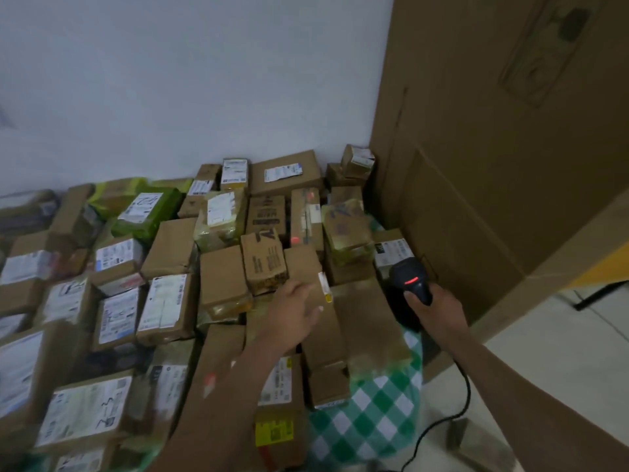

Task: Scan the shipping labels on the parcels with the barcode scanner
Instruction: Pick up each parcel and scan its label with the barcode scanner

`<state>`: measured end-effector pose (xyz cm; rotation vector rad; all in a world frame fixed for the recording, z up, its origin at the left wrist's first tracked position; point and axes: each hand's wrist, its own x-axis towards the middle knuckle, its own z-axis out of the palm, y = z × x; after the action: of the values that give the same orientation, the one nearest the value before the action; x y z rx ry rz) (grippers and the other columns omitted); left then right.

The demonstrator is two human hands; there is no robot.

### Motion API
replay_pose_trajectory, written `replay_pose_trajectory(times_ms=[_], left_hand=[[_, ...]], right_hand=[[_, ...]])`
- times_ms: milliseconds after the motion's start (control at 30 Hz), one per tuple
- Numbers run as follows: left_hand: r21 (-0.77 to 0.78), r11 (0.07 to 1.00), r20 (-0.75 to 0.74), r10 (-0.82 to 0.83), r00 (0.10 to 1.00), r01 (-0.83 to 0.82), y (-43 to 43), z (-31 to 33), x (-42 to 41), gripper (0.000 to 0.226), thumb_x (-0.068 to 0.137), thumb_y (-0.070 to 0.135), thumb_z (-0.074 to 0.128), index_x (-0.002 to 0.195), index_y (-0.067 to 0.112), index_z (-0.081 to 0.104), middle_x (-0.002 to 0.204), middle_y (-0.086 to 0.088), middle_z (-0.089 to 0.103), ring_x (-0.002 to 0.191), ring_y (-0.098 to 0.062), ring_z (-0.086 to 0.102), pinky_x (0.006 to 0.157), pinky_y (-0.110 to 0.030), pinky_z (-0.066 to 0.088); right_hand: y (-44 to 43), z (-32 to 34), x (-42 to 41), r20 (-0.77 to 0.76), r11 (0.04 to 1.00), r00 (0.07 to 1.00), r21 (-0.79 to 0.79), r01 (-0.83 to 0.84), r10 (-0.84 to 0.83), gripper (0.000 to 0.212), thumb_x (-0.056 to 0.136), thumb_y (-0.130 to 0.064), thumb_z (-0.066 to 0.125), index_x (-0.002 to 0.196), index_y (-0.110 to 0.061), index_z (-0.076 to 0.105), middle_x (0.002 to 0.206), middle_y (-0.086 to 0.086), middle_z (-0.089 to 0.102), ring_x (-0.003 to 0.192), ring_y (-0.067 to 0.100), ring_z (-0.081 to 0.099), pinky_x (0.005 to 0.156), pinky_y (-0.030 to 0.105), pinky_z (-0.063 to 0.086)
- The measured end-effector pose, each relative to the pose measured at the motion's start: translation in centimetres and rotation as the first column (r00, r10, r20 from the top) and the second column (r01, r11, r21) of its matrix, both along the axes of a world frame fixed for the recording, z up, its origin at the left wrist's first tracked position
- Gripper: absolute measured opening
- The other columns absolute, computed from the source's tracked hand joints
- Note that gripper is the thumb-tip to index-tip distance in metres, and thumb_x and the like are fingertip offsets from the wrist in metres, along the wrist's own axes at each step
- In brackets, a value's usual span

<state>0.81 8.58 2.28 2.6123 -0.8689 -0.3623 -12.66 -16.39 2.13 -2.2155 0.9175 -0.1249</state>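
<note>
Scanner gripped in right hand, lit red; left hand flat on parcel just ahead. Probably mid-pile; many labels left.

A person's right grip has its fingers curled round the handle of the barcode scanner, holding it head-forward. The bare right forearm runs back below and right of the scanner. Left of the scanner, the left grip is stretched forward palm down with fingers straight. The bare left forearm extends back below and left of the scanner. The two grips are apart.
</note>
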Motion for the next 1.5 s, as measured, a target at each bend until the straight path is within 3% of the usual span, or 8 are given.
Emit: replay_pose_trajectory(times_ms=[167, 500, 633, 767, 1067, 1200, 1300, 1500], left_hand=[[-0.02, 0.995, 0.003, -0.095, 0.996, 0.095, -7.8, -1.0, -0.9, 0.052, 0.098, 0.041, 0.052, 0.146, 0.024, 0.043, 0.145, 0.002, 0.039, 0.133, -0.018, 0.039, 0.108, -0.032, 0.038], [0.233, 0.933, -0.009, -0.278, 0.96, 0.273, -16.0, -5.5, -2.6, 0.052, 0.096, 0.041, 0.056, 0.143, 0.022, 0.048, 0.144, -0.001, 0.047, 0.132, -0.023, 0.039, 0.109, -0.037, 0.035], [0.253, 0.935, 0.058, -0.271, 0.961, 0.249, -18.3, -7.6, -2.8, 0.045, 0.093, 0.047, 0.054, 0.132, 0.025, 0.057, 0.135, 0.002, 0.056, 0.133, -0.021, 0.038, 0.112, -0.036, 0.022], [0.279, 0.943, 0.032, -0.196, 0.98, 0.179, -20.3, -9.4, -3.0, 0.063, 0.087, 0.064, 0.054, 0.135, 0.023, 0.054, 0.142, 0.002, 0.053, 0.147, -0.021, 0.02, 0.118, -0.046, 0.006], [0.283, 0.938, 0.072, -0.229, 0.971, 0.2, -19.9, -10.0, -3.2, 0.039, 0.1, 0.04, 0.04, 0.137, 0.037, 0.055, 0.149, 0.012, 0.047, 0.15, -0.017, 0.012, 0.115, -0.053, -0.019], [0.333, 0.895, 0.045, -0.33, 0.943, 0.298, -20.4, -8.8, -3.1, 0.04, 0.097, 0.036, 0.049, 0.137, 0.037, 0.054, 0.143, 0.005, 0.052, 0.141, -0.026, 0.03, 0.115, -0.063, -0.014], [0.377, 0.868, 0.056, -0.37, 0.927, 0.323, -21.0, -8.1, -3.0, 0.034, 0.099, 0.026, 0.046, 0.128, 0.031, 0.063, 0.132, 0.001, 0.06, 0.131, -0.025, 0.044, 0.116, -0.057, -0.015], [0.385, 0.824, -0.045, -0.433, 0.9, 0.416, -20.3, -7.3, -1.9, 0.026, 0.094, 0.027, 0.057, 0.117, 0.029, 0.07, 0.121, 0.005, 0.067, 0.131, -0.021, 0.045, 0.117, -0.055, -0.013]], right_hand=[[-4.9, -1.1, -0.1, -0.08, 0.997, 0.997, 0.074, -0.016, 0.022, 0.026, 0.094, -0.03, 0.065, 0.095, -0.004, 0.06, 0.082, 0.01, 0.068, 0.07, 0.022, 0.064, 0.063, 0.031, 0.045], [-7.8, -5.1, 0.6, -0.233, 0.974, 0.962, 0.207, -0.096, 0.145, 0.032, 0.097, -0.025, 0.059, 0.12, -0.004, 0.051, 0.12, 0.015, 0.058, 0.109, 0.028, 0.057, 0.087, 0.031, 0.043], [-7.9, -6.1, 1.1, -0.187, 0.963, 0.979, 0.267, -0.031, 0.083, 0.036, 0.099, -0.024, 0.056, 0.126, -0.002, 0.047, 0.131, 0.016, 0.055, 0.119, 0.029, 0.053, 0.091, 0.027, 0.038], [-8.0, -6.7, 1.4, -0.18, 0.953, 0.983, 0.303, 0.016, 0.041, 0.045, 0.102, -0.032, 0.05, 0.135, -0.002, 0.042, 0.138, 0.017, 0.051, 0.128, 0.029, 0.049, 0.095, 0.027, 0.036], [-8.2, -7.2, 2.0, -0.16, 0.939, 0.987, 0.338, 0.06, -0.006, 0.045, 0.103, -0.029, 0.049, 0.137, -0.002, 0.042, 0.139, 0.017, 0.051, 0.128, 0.03, 0.05, 0.103, 0.033, 0.038], [-7.7, -7.5, 1.5, -0.197, 0.952, 0.98, 0.303, 0.048, 0.013, 0.041, 0.103, -0.03, 0.049, 0.127, 0.002, 0.045, 0.129, 0.02, 0.056, 0.119, 0.032, 0.055, 0.093, 0.031, 0.04], [-7.6, -7.9, 0.7, -0.215, 0.948, 0.976, 0.314, 0.042, 0.028, 0.034, 0.103, -0.031, 0.048, 0.119, -0.001, 0.046, 0.119, 0.017, 0.057, 0.112, 0.031, 0.057, 0.082, 0.027, 0.038], [-7.6, -8.2, 0.1, -0.156, 0.938, 0.988, 0.341, 0.054, 0.0, 0.019, 0.102, -0.03, 0.051, 0.106, -0.014, 0.043, 0.104, 0.005, 0.054, 0.093, 0.019, 0.052, 0.079, 0.023, 0.035]])
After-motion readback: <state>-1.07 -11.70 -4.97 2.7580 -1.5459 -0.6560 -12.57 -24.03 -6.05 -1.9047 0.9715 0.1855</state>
